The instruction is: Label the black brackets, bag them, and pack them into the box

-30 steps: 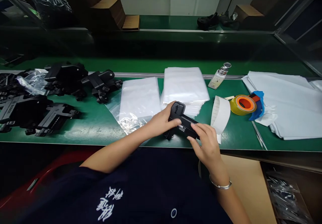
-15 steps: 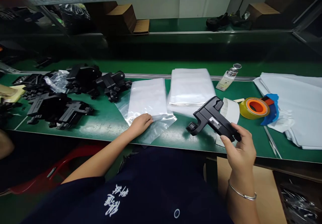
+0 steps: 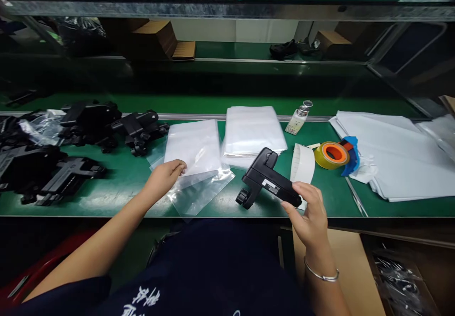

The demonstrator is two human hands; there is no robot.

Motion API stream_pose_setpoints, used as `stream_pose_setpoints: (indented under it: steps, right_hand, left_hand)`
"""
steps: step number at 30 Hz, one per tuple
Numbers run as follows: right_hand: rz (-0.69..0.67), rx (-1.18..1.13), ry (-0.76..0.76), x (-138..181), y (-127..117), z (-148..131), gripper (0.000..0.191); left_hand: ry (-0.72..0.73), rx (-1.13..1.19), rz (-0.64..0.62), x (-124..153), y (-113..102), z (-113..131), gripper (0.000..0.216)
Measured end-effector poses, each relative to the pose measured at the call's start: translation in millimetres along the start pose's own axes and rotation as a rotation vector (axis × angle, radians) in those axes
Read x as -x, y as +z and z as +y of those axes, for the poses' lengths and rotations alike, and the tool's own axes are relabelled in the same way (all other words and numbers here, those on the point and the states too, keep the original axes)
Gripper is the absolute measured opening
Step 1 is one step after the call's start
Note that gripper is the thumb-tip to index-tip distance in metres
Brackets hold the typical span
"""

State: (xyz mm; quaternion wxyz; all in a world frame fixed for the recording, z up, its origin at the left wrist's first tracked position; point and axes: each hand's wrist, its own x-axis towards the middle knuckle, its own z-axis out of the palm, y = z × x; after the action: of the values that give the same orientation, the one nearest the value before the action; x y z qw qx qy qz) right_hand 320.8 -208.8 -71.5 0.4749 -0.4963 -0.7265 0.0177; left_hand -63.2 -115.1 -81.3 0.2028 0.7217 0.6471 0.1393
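1. Right hand (image 3: pixel 309 212): grasping one end of a black device (image 3: pixel 266 178) between thumb and fingers. The device is matte, plastic-looking and roughly T-shaped, with a pale label on its upper face and a round knob at its left foot. It is held tilted above the near part of the bench (image 3: pixel 124 183).
2. Left hand (image 3: pixel 167 178): fingers curled, tips on the near-left part of a clear plastic bag (image 3: pixel 194 143); whether film is caught between them cannot be told. The bag is thin, glossy and wrinkled at its near flap, backed by a smooth white layer.
3. Other materials: square white stack (image 3: pixel 252 131) with layered edges; curved white label strip (image 3: pixel 302 164); yellow tape roll (image 3: pixel 329 163) with orange core; slim metal tool (image 3: pixel 357 197).
4. Edges and room: the bench's straight near edge runs below both hands. Green surface shows between the black assemblies (image 3: pixel 140 131) and the left hand. The device passes close to the label strip; the white stack sits just behind it.
5. Count: one device in hand, one tape roll, one bottle (image 3: pixel 295 121), one metal tool, one white stack; at least four black assemblies, overlap preventing an exact figure.
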Motion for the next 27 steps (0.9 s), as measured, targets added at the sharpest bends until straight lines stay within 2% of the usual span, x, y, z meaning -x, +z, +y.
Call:
stream_pose_setpoints:
  steps: [2,4,8,11,14,16,19,20,24,27]
  right_hand:
    - [0.015,0.048,-0.065,-2.3,-0.5,-4.2,0.045]
    - [0.027,0.088,-0.094,-2.9,-0.9,-6.5,0.045]
    - [0.034,0.107,-0.057,1.0,-5.3,-7.5,0.044]
    - [0.068,0.028,0.12,6.2,-8.0,-5.9,0.04]
    - [0.138,-0.215,0.435,10.7,-3.7,-1.7,0.038]
    - [0.204,-0.457,0.648,11.9,2.3,1.0,0.038]
    - [0.25,-0.771,0.839,10.5,10.1,0.6,0.042]
    - [0.243,-0.836,0.868,9.2,11.6,-1.0,0.043]
    - [0.221,-0.967,0.904,2.9,12.3,-9.4,0.04]
    - [0.226,-0.985,0.896,-0.2,11.1,-13.9,0.038]
  left_hand:
    - [0.066,-0.01,0.07,3.9,-4.7,16.0,0.034]
    - [0.174,-0.062,0.017,5.6,2.4,33.6,0.035]
    - [0.461,-0.156,-0.174,9.4,48.9,57.3,0.034]
    - [0.7,-0.193,-0.261,21.6,91.8,64.0,0.049]
    - [0.854,-0.217,-0.389,28.2,117.9,69.7,0.066]
    - [0.869,-0.211,-0.438,23.1,123.0,75.6,0.066]
    - [0.747,-0.243,-0.387,12.0,122.3,85.9,0.065]
    - [0.736,-0.247,-0.382,10.6,122.1,89.0,0.065]
    - [0.879,-0.197,-0.441,9.2,124.5,96.5,0.065]
    - [0.768,-0.229,-0.331,-4.3,126.2,97.8,0.063]
